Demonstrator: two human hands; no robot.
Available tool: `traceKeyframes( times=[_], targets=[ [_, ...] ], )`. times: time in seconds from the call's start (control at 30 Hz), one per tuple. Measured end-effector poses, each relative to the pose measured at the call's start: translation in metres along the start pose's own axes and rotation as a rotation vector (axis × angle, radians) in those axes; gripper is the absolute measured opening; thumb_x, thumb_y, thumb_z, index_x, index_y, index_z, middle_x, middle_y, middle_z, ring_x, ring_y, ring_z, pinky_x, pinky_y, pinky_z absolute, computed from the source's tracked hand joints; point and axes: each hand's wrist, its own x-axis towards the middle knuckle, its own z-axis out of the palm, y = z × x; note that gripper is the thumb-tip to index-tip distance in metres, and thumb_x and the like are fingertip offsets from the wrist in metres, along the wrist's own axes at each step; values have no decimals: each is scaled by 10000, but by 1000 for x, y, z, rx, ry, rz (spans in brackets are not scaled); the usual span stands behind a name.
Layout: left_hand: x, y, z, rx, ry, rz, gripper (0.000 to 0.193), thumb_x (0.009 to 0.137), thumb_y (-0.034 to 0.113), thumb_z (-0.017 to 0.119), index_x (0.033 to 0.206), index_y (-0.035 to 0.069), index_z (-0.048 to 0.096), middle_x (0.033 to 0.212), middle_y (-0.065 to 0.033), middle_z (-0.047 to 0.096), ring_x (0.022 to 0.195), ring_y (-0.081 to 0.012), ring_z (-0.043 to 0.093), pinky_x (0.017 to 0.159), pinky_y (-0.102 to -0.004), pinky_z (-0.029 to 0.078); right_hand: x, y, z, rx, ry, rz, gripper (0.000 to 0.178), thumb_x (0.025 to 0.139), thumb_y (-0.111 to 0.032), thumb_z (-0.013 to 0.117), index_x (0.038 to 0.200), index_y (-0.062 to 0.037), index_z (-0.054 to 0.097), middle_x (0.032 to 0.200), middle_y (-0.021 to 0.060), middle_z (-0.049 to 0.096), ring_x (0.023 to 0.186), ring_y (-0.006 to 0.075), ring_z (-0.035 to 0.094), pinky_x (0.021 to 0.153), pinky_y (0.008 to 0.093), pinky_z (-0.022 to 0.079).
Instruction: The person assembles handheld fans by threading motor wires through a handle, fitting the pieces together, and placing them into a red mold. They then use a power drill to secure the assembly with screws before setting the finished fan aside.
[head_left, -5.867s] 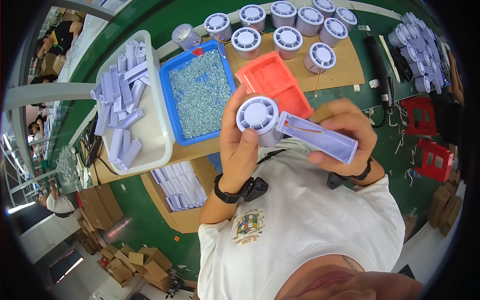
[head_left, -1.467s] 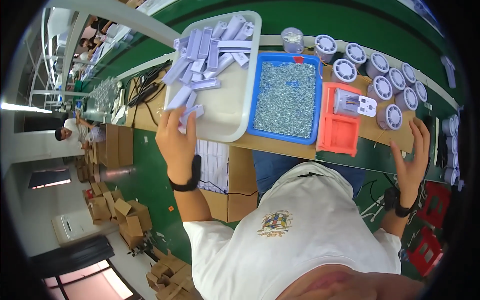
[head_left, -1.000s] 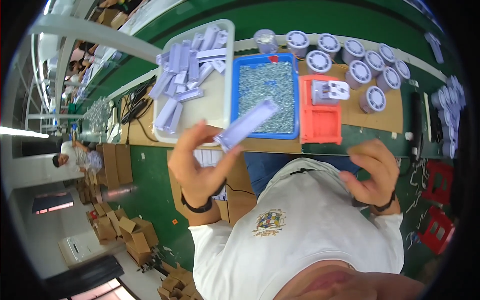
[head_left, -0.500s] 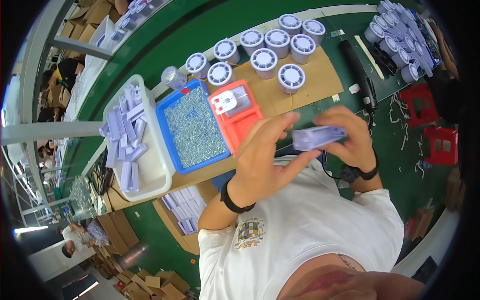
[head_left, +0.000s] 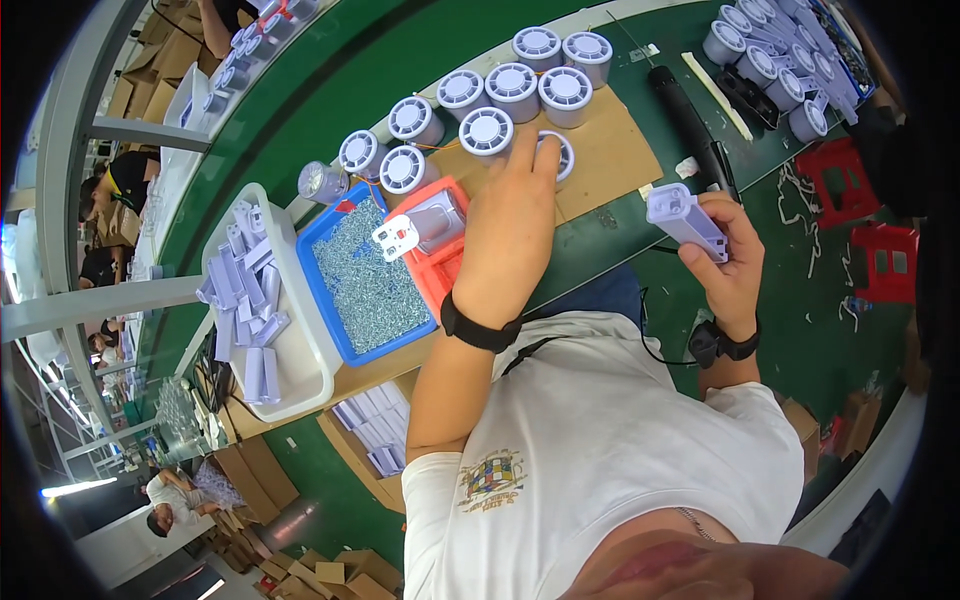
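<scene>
On the cardboard at the bench, my left hand [head_left: 510, 225] is closed over a round lavender plastic cup [head_left: 564, 160] with a vented rim. Its fingers cover the cup's left side, and the thumb is hidden. Off to the right, beyond the bench's near edge, my right hand [head_left: 735, 255] holds a long hollow lavender plastic housing [head_left: 682, 218], tilted, with the thumb on the near side. A red-orange fixture [head_left: 437, 283] left of my left wrist bears another lavender part [head_left: 437, 222] with a white plate [head_left: 396, 238] at its end.
Several vented cups [head_left: 511, 90] stand behind my left hand. A blue tray [head_left: 313, 262] of small metal screws and a white bin [head_left: 305, 385] of lavender pieces lie left. A black power screwdriver [head_left: 685, 118] rests right. More cups [head_left: 755, 65] fill the far right.
My left hand has moved away from the housing, forward and left onto the near cup. My right hand keeps the housing, now tipped more upright. The whole view has shifted slightly.
</scene>
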Motion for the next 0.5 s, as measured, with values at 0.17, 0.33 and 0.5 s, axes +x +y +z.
traceKeyframes(
  times=[0.17,0.33,0.5],
  targets=[
    [0,17,-13,24,-224,-167,562,800,143,797,1290,7,556,1270,-209,558,1007,-409,640,789,-469,555,-4,2,-5,-47,-12,56,365,851,-174,791,1116,4,614,1130,83,618,962,153,570,843,283,440],
    [-15,16,-3,-59,-48,-131,597,776,236,842,1249,-8,570,1251,-202,572,924,-399,663,736,-463,555,-5,1,-15,-216,-37,16,329,806,-132,804,1055,7,640,1038,103,650,906,190,611,811,295,459],
    [-25,16,-9,-165,17,-176,628,781,312,847,1230,-30,571,1141,-206,609,909,-401,659,727,-456,545,-6,9,-33,-289,-126,21,322,766,-115,815,1012,17,654,968,129,661,862,242,641,780,306,477]
  ],
)
